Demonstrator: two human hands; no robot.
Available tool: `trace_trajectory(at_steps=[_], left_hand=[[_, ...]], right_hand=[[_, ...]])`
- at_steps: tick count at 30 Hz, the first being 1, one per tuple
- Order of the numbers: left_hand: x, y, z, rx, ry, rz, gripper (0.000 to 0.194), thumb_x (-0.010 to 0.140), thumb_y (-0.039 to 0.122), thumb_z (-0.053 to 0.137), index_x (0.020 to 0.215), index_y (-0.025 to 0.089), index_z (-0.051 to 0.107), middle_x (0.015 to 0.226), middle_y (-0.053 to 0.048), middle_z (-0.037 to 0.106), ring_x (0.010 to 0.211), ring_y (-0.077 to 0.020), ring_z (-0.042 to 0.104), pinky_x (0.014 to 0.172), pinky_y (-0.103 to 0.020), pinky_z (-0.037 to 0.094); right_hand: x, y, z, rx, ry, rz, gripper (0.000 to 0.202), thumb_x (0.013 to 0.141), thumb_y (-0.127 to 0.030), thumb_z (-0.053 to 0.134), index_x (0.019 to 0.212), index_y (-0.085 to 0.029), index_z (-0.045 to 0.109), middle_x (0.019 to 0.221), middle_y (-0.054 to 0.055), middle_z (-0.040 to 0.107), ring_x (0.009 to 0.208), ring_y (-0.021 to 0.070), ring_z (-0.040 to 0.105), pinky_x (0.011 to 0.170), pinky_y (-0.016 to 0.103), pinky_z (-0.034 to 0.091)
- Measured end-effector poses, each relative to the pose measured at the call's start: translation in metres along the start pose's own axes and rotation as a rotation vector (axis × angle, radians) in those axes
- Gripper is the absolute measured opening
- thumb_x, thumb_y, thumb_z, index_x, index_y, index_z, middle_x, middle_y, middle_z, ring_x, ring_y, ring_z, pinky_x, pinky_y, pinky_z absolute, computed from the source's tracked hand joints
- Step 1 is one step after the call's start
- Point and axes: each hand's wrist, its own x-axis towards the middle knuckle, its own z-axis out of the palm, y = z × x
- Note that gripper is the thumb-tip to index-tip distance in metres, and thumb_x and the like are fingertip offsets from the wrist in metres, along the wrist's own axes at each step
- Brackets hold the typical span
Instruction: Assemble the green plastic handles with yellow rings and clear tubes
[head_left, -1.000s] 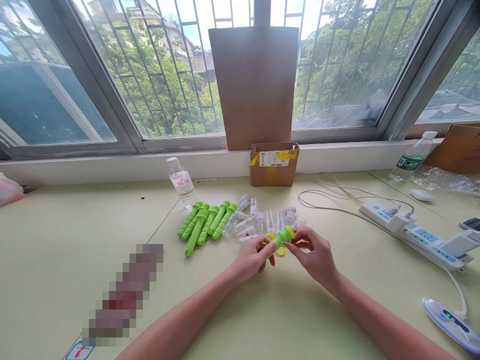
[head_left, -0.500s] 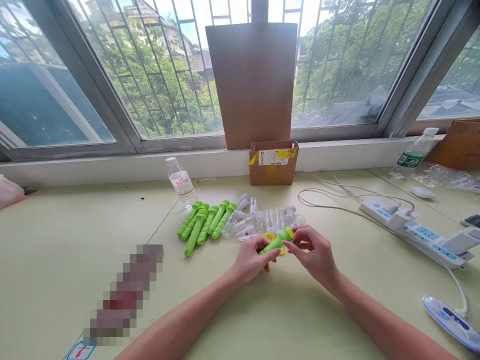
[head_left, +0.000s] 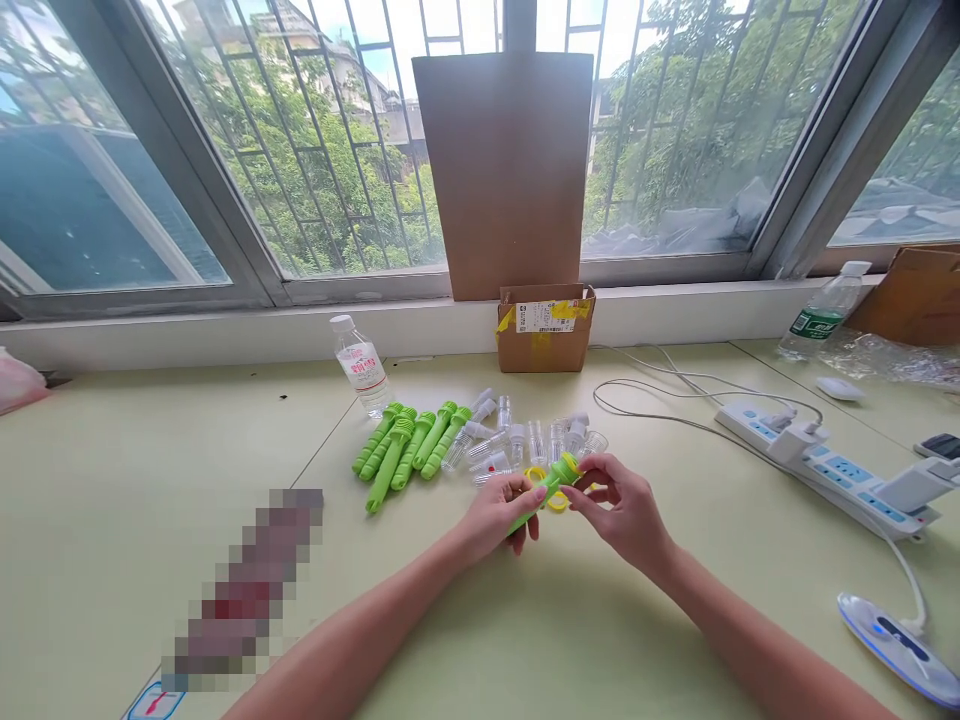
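Observation:
My left hand [head_left: 501, 512] is closed round the body of a green ribbed tube [head_left: 553, 478], which tilts up to the right. A yellow ring [head_left: 571, 463] sits at the tube's upper end. The fingers of my right hand [head_left: 616, 497] pinch at that ringed end. Loose yellow rings [head_left: 556, 501] lie on the table just behind and below the tube, partly covered by my hands. Left of them several green tubes [head_left: 390, 468] lie side by side. Clear plastic vials [head_left: 491, 446], some with white caps, are scattered behind my hands.
A water bottle [head_left: 362, 368] stands behind the green tubes. Near the window is a small cardboard box [head_left: 545, 335]. On the right lie a power strip [head_left: 832, 465], cables and a white-blue device [head_left: 896, 640]; another bottle [head_left: 821, 312] stands at the back right.
The green tube has tilted more steeply, its lower end now further down and left. My right hand has shifted slightly left with the ringed end.

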Motion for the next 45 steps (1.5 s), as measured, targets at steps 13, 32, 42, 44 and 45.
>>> trace_trajectory(at_steps=[13, 32, 42, 44, 45], left_hand=[[-0.002, 0.009, -0.003, -0.016, -0.1, -0.047, 0.049, 0.082, 0.062, 0.05, 0.082, 0.015, 0.061, 0.06, -0.002, 0.064, 0.039, -0.0087, 0.052, 0.039, -0.019, 0.037], [-0.005, 0.012, 0.004, 0.102, 0.218, 0.084, 0.04, 0.068, 0.047, 0.074, 0.078, 0.017, 0.051, 0.062, 0.004, 0.059, 0.035, -0.0044, 0.045, 0.033, -0.017, 0.032], [-0.005, 0.011, 0.006, 0.04, 0.187, 0.039, 0.041, 0.071, 0.053, 0.07, 0.077, 0.016, 0.052, 0.061, 0.002, 0.063, 0.032, -0.0052, 0.044, 0.032, -0.018, 0.031], [-0.004, 0.009, 0.006, 0.002, 0.164, 0.014, 0.041, 0.071, 0.053, 0.069, 0.076, 0.016, 0.051, 0.06, 0.001, 0.063, 0.031, -0.0048, 0.043, 0.032, -0.018, 0.028], [-0.003, 0.008, 0.006, -0.019, 0.153, 0.004, 0.041, 0.072, 0.053, 0.069, 0.075, 0.016, 0.05, 0.06, 0.001, 0.063, 0.031, -0.0045, 0.042, 0.032, -0.018, 0.027]], right_hand=[[0.001, 0.0, 0.001, -0.105, 0.047, -0.067, 0.021, 0.081, -0.033, 0.067, 0.092, -0.021, 0.054, 0.08, 0.003, 0.067, 0.063, 0.017, 0.069, 0.053, 0.029, 0.062], [0.001, 0.0, -0.003, -0.102, 0.129, -0.169, 0.015, 0.081, -0.028, 0.069, 0.082, -0.021, 0.055, 0.085, 0.004, 0.062, 0.06, 0.0127, 0.063, 0.054, 0.029, 0.062], [0.001, 0.004, -0.003, -0.12, 0.122, -0.12, 0.02, 0.08, -0.034, 0.069, 0.078, -0.021, 0.054, 0.085, 0.004, 0.063, 0.06, 0.0133, 0.062, 0.05, 0.028, 0.059], [0.001, 0.005, -0.003, -0.13, 0.121, -0.121, 0.021, 0.08, -0.034, 0.069, 0.079, -0.021, 0.054, 0.086, 0.004, 0.063, 0.06, 0.0131, 0.063, 0.05, 0.028, 0.059], [0.001, 0.005, -0.003, -0.132, 0.119, -0.12, 0.021, 0.08, -0.035, 0.069, 0.08, -0.021, 0.053, 0.088, 0.004, 0.063, 0.059, 0.013, 0.063, 0.05, 0.028, 0.059]])
